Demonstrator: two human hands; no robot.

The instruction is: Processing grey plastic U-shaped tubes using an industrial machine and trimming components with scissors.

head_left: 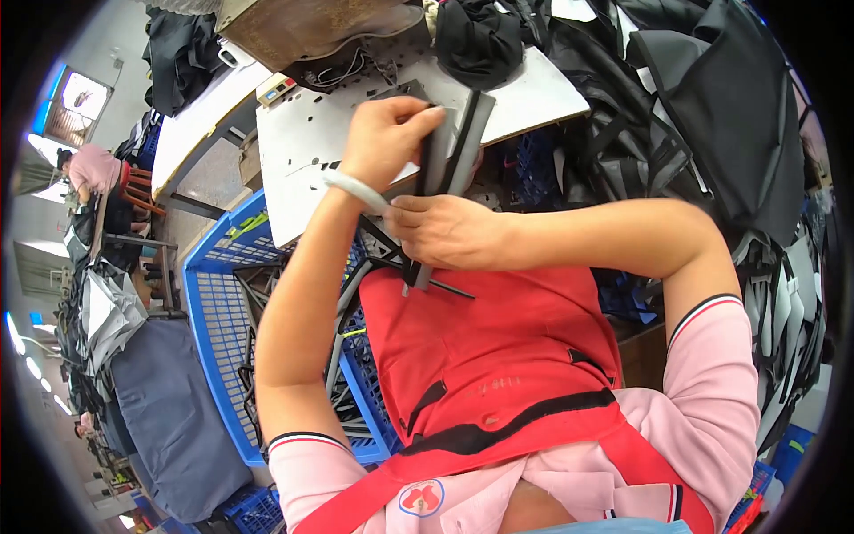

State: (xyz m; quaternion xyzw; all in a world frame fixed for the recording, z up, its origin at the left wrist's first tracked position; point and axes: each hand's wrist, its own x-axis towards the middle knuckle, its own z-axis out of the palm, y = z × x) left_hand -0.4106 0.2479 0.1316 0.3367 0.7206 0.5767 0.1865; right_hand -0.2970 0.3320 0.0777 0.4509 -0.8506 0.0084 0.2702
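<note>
Left hand (391, 133): thumb and fingers closed in a pinch on the upper part of the strips (435, 160), seemingly so that this end stays where the eyes can follow it.
Right hand (449, 231): fingers curled round the same strips lower down, the back of the hand turned up. With one grip above and one below, the length between looks held fairly straight, which I take to be the reason for the spacing.
Strips: grey and black, slanting between the two hands, near the close edge of the white worktop (289, 191). Their lower ends poke out under the right hand, over the red apron (498, 334). How many lie in the grip, I cannot tell.
Second length: another grey-and-black band (474, 133) slants just beside them, its lower part hidden behind the right hand.
Black bundle (480, 44): bunched cloth at the far side of the worktop, near that band's top end.
Blue basket (213, 311): standing by the left arm, with more strips inside, probably put there for an easy reach from the seat.
Bracelet (356, 189): pale, round the left wrist, clear of the pinch.
Dark sheets (721, 98): heaped to the right, perhaps to leave the front free for both arms.
</note>
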